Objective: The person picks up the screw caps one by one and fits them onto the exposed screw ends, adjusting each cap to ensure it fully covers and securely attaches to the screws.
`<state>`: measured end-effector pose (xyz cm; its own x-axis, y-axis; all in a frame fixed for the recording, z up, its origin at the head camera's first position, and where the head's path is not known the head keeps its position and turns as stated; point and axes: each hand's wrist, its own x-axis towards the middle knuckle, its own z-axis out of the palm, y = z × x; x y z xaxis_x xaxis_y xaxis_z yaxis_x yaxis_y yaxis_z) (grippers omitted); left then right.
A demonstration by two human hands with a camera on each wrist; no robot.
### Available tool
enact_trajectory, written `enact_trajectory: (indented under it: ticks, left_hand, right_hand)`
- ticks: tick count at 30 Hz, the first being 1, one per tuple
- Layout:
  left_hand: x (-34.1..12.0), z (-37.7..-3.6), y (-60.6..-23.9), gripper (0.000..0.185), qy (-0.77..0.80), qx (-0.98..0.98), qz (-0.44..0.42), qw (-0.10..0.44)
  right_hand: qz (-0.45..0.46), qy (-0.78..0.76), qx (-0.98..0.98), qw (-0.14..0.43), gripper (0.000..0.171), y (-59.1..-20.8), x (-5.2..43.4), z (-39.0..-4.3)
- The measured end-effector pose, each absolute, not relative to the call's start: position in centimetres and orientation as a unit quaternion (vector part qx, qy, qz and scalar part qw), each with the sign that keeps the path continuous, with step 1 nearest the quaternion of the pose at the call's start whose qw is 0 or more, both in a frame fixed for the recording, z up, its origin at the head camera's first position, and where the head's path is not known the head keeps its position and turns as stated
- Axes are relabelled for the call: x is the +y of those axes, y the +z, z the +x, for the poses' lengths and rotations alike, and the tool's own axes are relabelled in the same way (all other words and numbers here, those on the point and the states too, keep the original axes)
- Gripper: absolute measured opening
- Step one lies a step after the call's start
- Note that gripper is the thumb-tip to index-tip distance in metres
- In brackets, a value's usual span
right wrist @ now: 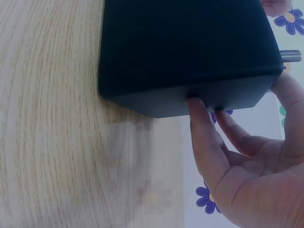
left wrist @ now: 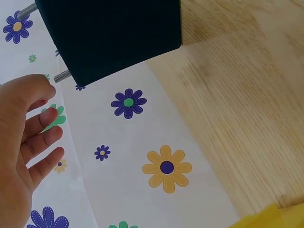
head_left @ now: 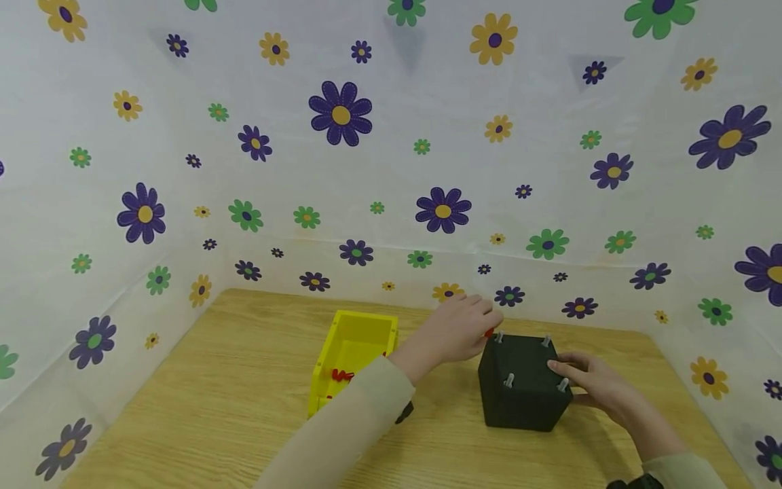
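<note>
A black box stands on the table with several upright threaded bolts near the corners of its top. My left hand pinches a small red piece, mostly hidden by the fingers, right beside the far left bolt. In the left wrist view, thumb and index finger are close to a bolt end, with the other fingers loosely bent. My right hand holds the box from the right, its thumb on the top edge and its fingertips against the side face.
Left of the box is a yellow bin with several small red wing-nut-shaped pieces inside, partly covered by my left sleeve. Wood-grain table extends around both. A white flower-printed sheet encloses the back and sides.
</note>
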<state>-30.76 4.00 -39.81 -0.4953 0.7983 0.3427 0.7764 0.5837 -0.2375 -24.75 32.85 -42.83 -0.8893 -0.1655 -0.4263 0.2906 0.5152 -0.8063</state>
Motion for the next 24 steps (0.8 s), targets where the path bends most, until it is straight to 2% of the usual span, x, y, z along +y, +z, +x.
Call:
enact_trajectory:
  ticks: [10,24]
  left_hand:
    - [4.9,-31.0,-39.5,0.026,0.037,-0.867,-0.457,0.193]
    - [5.7,-30.8,-39.4,0.023,0.045,-0.865,-0.45,0.219]
  right_hand:
    - [0.042,-0.49,0.838,0.238,0.087,-43.0,33.0,-24.7]
    - [0.04,-0.487,0.84,0.234,0.085,-42.9,32.8,-24.7]
